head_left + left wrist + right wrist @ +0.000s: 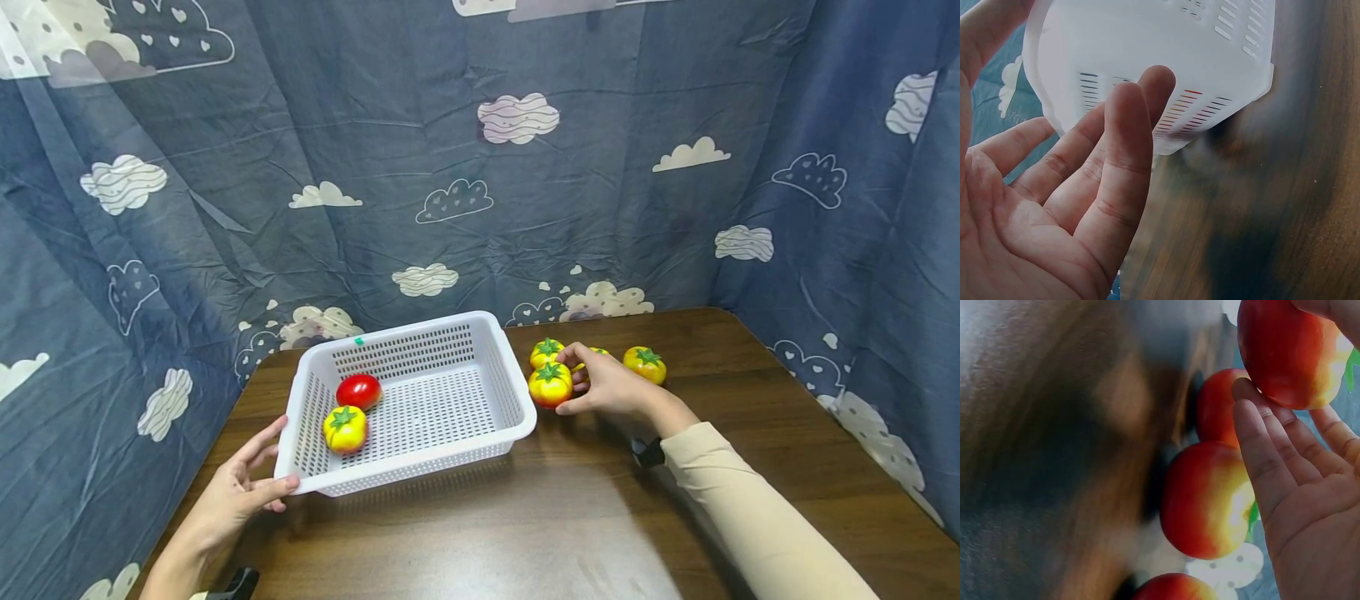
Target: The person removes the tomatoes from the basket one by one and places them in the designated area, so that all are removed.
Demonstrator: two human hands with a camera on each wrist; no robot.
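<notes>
At the near edge a black wrist device (242,583) is cut off by the bottom of the head view. Above it the left hand (231,497) is half curled, gripping the near left corner of a white basket (416,463) with thumb and fingers spread along the rim. Seen from the left wrist, the basket's slotted side shows only traces of red and yellow through the slots. The basket sits upright on a brown wooden table (450,546) and contains two pieces: a yellow tomato (345,432) with a green top, towards the near left, and just behind it a smooth red fruit (360,391). The right side of its perforated floor is bare. A green tag (358,341) marks the far rim.

Beyond a beige sleeve (757,512), the right hand (611,385) is partly closed, thumb and fingers holding a red-yellow tomato (551,385) just beside the basket's right rim; it seems raised off the table, though the angle makes that uncertain. Behind it is a second tomato (546,351), its lower part covered. A third tomato (597,352) is mostly hidden by the hand, and a fourth tomato (646,363) lies further right, its lower edge overlapped by the wrist. At the back hangs a blue cloud-print curtain (570,225).
</notes>
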